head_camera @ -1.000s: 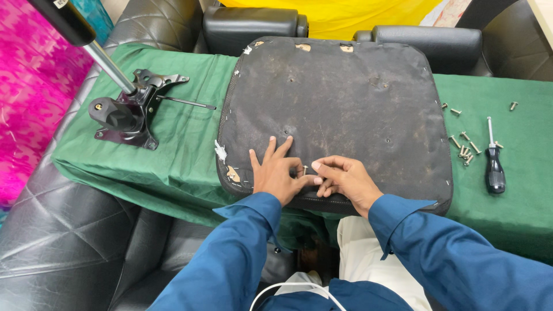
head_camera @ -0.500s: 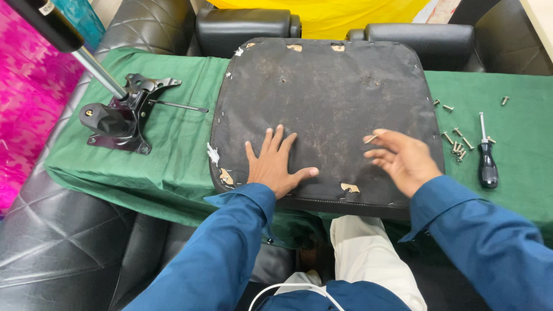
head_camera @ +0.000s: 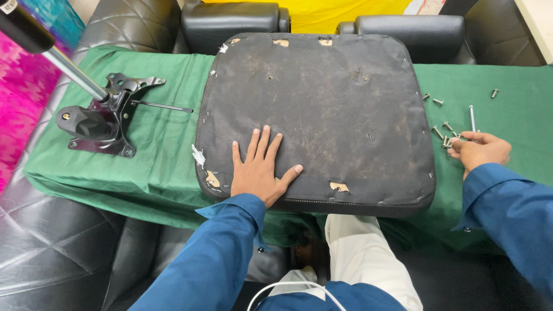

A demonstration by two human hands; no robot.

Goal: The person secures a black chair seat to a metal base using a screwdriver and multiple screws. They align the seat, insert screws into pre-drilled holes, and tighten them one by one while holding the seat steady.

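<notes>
A worn black chair seat base (head_camera: 322,103) lies underside up on a green cloth (head_camera: 155,155). My left hand (head_camera: 262,167) rests flat on its near left part, fingers spread, holding nothing. My right hand (head_camera: 481,151) is off the seat to the right, fingers curled at a cluster of loose screws (head_camera: 442,133). It covers the handle of a screwdriver, whose metal shaft (head_camera: 472,118) sticks out beyond the fingers. Whether the hand grips a screw or the handle is hidden.
A black metal chair mechanism (head_camera: 101,124) with a chrome gas cylinder (head_camera: 72,72) and a thin lever (head_camera: 164,106) sits on the cloth at the left. More screws (head_camera: 494,92) lie at the far right. Black padded chair parts (head_camera: 230,20) stand behind.
My right hand left the seat's near edge and swung right to the screws and screwdriver. My left hand stayed on the seat, spreading flat.
</notes>
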